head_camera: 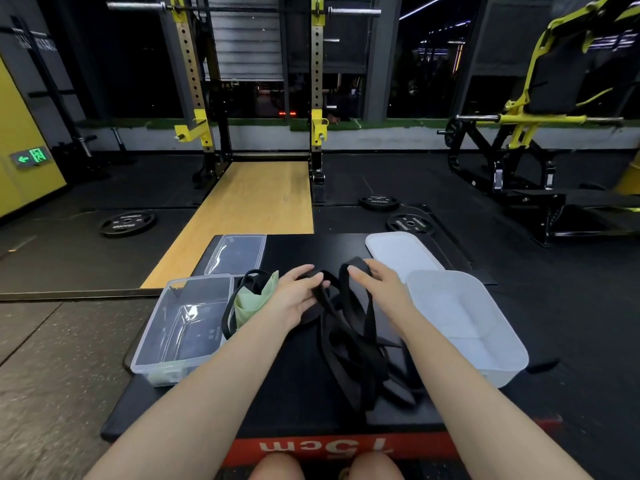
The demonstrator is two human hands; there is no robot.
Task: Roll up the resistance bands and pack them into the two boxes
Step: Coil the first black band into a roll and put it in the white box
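A tangle of black resistance bands point(360, 351) lies on the black padded platform point(284, 403) between two boxes. My left hand point(294, 296) pinches one strand of the black band between thumb and fingers. My right hand point(375, 282) holds another loop of the same band, lifted just above the platform. A light green band point(254, 301) and a thin black band point(239, 296) lie beside the clear box point(180, 327) on the left. The frosted white box point(464, 323) on the right looks empty.
A clear lid point(237, 252) lies behind the clear box and a white lid point(398, 252) behind the white box. Weight plates point(126, 221) point(410, 223) lie on the floor. A squat rack point(258, 98) with a wooden platform stands ahead, and a yellow machine point(540, 116) at right.
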